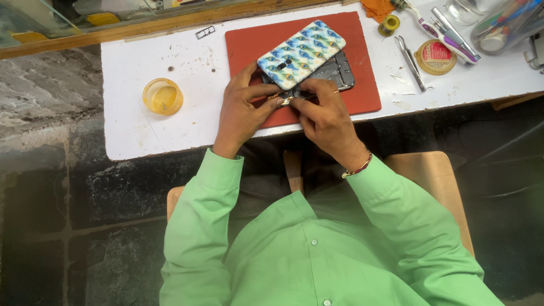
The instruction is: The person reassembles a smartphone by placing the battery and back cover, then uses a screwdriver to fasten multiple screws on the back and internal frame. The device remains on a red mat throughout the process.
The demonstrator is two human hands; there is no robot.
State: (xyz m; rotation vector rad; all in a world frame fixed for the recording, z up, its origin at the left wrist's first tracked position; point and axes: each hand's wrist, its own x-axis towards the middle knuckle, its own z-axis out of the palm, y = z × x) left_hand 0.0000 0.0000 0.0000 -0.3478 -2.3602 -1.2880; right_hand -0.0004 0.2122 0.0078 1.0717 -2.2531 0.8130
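A phone back cover [300, 54] with a blue, green and yellow feather pattern lies tilted over a dark opened phone body [335, 69] on a red mat [357, 39]. My left hand [241, 110] grips the near left corner of the phone, thumb and fingers pinched at its edge. My right hand [326, 119] presses on the near edge of the phone from the right, its fingertips meeting the left hand's. Whatever sits between the fingertips is small and mostly hidden.
The mat rests on a white table [141, 124]. A round yellow dish [162, 96] stands to the left. At the right lie tweezers [410, 62], a round tin [435, 56], a solder spool [389, 25] and pens [447, 31]. A small tray frame [205, 32] lies at the back.
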